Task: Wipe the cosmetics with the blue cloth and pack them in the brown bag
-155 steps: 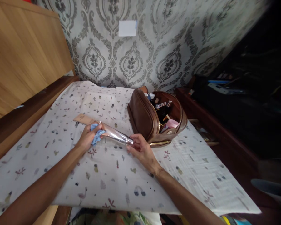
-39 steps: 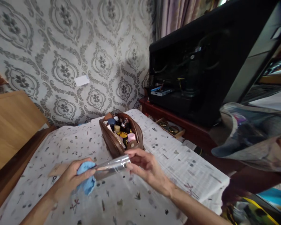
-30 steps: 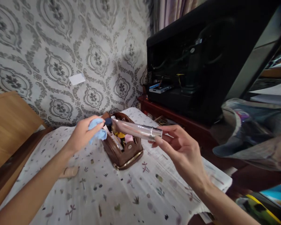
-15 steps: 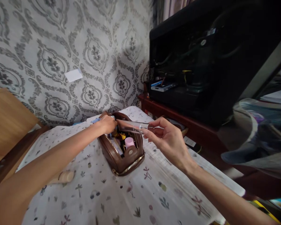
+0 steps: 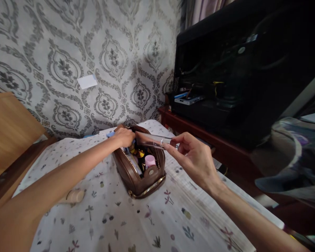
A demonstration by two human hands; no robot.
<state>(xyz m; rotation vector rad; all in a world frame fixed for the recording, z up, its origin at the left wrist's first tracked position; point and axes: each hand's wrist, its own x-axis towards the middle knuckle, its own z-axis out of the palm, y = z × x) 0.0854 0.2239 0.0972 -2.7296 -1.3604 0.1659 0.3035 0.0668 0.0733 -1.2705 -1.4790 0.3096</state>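
A brown zip pouch [image 5: 140, 175] stands open on a table under a patterned white cloth [image 5: 126, 217], packed with small cosmetics. My right hand [image 5: 194, 162] pinches the capped end of a clear silvery tube [image 5: 153, 140] and holds it level over the pouch's mouth. My left hand [image 5: 124, 135] is closed at the pouch's far rim, at the tube's other end, with a bit of blue cloth [image 5: 110, 133] showing behind it.
A beige tube [image 5: 73, 196] lies on the cloth left of the pouch. A dark wooden shelf [image 5: 199, 131] with a black cabinet [image 5: 241, 70] stands to the right. A wooden headboard [image 5: 10, 129] is at left, patterned wallpaper behind.
Both hands carried the tube from in front of me up and over to the open pouch. The left hand with the blue cloth now rests at the pouch's rim.
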